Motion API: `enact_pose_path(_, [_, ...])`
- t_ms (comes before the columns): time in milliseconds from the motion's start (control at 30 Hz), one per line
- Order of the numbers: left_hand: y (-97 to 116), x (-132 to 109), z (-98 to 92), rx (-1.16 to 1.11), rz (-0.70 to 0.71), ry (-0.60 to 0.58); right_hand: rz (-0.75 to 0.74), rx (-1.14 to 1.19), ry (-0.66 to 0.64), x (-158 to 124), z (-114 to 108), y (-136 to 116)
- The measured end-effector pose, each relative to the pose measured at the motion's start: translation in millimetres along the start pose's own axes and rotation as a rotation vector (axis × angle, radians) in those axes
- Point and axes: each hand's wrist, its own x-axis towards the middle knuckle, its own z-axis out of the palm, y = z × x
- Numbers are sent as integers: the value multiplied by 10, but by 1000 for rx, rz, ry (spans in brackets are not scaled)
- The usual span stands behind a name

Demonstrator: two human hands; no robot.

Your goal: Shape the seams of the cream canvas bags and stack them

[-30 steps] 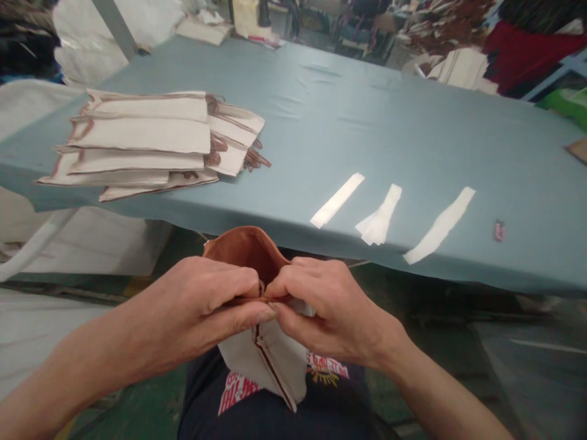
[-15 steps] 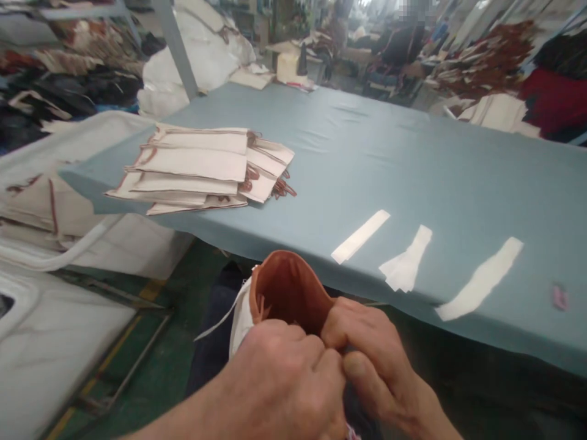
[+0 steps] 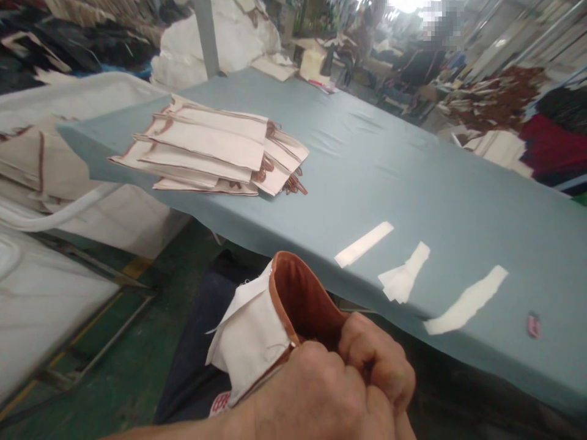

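Note:
A cream fabric bag [image 3: 252,333] with a brown lining and brown rim lies over my lap at the lower centre, its mouth open upward. My left hand [image 3: 321,391] is closed on the near side of the bag's rim. Beside it, my right hand [image 3: 378,360] is also closed, gripping the rim at the right. Both hands touch each other, and the fingertips are hidden. Red lettering shows low on the bag, next to my left forearm.
On the blue-green table [image 3: 413,183] lie a stack of cream bags [image 3: 206,140], white strips [image 3: 364,244] and a small pink object [image 3: 533,325]. A white bin [image 3: 132,229] with fabric stands left. A person [image 3: 419,61] is in the background.
The view has tilted and shifted. More of the bag's cream outside now shows to the left of my hands. Both hands remain closed on the rim, a little further right in view.

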Motion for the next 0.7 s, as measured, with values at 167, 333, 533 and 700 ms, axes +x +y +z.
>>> enact_pose_path(167, [-59,-30,-162,-11,-36,13,13,-40,27,-11,105,-32])
enact_pose_path(333, [-117,-9,-329,39,-116,29,41,-130,43,-54,78,-25])
enact_pose_path(533, [-298,-95,-380,-225,-247,103,10,-307,-34,129,103,-140])
enact_pose_path(700, [-607,-247,-495,-477,-301,-49,8,-410,-33,273,203,-131])
